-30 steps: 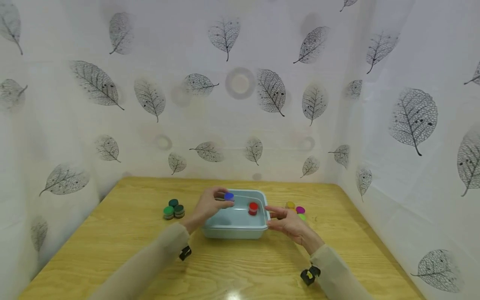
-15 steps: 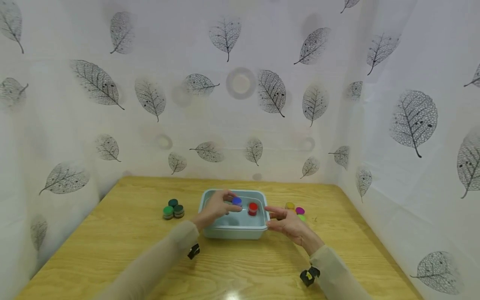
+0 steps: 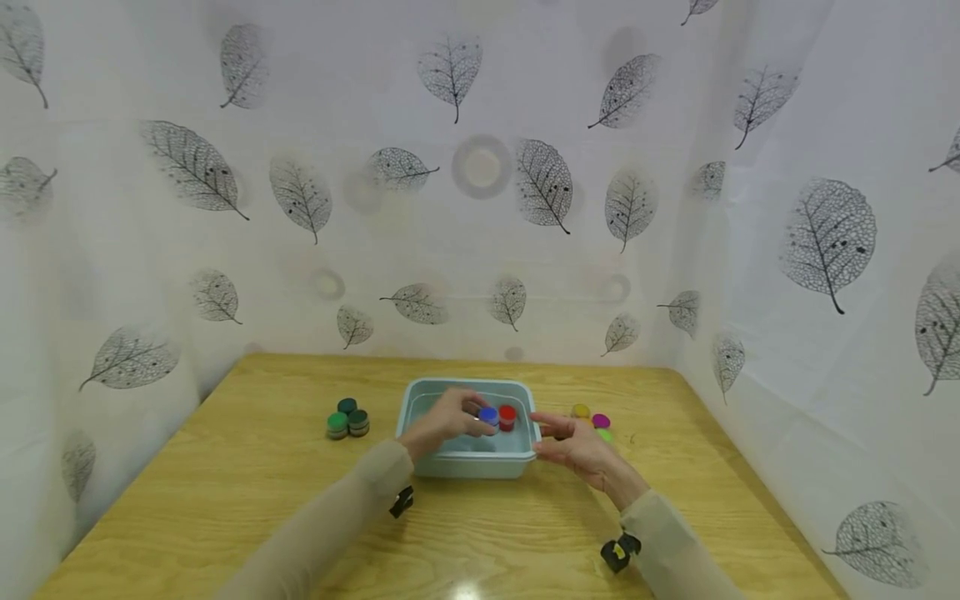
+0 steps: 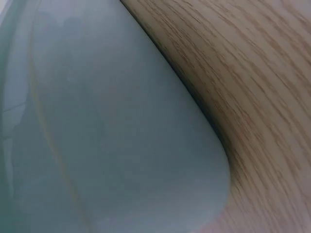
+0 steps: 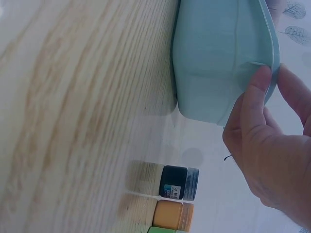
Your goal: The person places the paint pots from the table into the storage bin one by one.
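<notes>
In the head view my left hand (image 3: 444,421) reaches into a pale blue plastic basin (image 3: 468,467) and holds a small blue-topped paint jar (image 3: 488,415) between fingers and thumb. Right beside it, inside the basin, stands a red paint jar (image 3: 507,417). My right hand (image 3: 588,454) is at the basin's right edge. The right wrist view shows its thumb and fingers (image 5: 257,82) gripping the rim from two sides. Only the basin's outer wall (image 4: 131,121) and the table appear in the left wrist view; the hand is hidden there.
Left of the basin stand three green paint jars (image 3: 348,419). Right of it, partly behind my right hand, are a yellow jar (image 3: 581,411), a magenta jar (image 3: 601,421) and others, including a black jar (image 5: 179,182). A leaf-print curtain (image 3: 480,250) hangs behind the wooden table (image 3: 465,542).
My left hand has moved rightward and down into the basin with the blue paint jar, bringing it beside the red one. My right hand has stayed at the rim.
</notes>
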A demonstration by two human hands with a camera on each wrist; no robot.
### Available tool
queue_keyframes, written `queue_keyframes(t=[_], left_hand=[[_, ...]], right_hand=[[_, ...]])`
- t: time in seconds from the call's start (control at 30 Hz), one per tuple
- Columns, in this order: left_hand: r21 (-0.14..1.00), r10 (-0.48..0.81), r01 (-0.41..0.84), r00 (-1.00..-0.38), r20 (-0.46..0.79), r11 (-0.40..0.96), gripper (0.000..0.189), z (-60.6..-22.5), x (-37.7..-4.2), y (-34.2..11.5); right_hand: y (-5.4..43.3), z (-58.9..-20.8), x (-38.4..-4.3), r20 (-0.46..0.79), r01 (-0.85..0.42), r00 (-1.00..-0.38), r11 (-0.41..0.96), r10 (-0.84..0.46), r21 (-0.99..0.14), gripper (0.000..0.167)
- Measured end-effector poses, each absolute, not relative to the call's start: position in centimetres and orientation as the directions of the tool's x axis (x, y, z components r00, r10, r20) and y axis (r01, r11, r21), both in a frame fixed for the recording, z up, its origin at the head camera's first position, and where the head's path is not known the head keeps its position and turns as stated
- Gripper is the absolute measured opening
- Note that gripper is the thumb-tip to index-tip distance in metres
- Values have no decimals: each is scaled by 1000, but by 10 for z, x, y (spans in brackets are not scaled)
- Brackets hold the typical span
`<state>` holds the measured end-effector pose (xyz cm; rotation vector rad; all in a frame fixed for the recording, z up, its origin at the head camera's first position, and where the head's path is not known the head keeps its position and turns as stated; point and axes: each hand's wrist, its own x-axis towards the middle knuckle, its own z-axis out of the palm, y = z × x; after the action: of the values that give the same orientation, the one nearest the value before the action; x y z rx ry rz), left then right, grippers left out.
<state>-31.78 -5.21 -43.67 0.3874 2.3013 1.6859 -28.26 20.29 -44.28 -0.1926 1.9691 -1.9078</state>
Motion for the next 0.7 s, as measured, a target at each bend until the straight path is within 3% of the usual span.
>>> queue_keyframes(t=[0.3, 0.7], left_hand=[[940, 340, 16, -934, -107, 341, 39, -440, -324, -42], [882, 366, 100, -927, -86, 460, 35, -440, -321, -26]], right_hand=[[203, -443, -282, -176, 159, -916, 78, -361, -984, 63], [203, -442, -282, -184, 162, -917, 92, -354, -982, 63]])
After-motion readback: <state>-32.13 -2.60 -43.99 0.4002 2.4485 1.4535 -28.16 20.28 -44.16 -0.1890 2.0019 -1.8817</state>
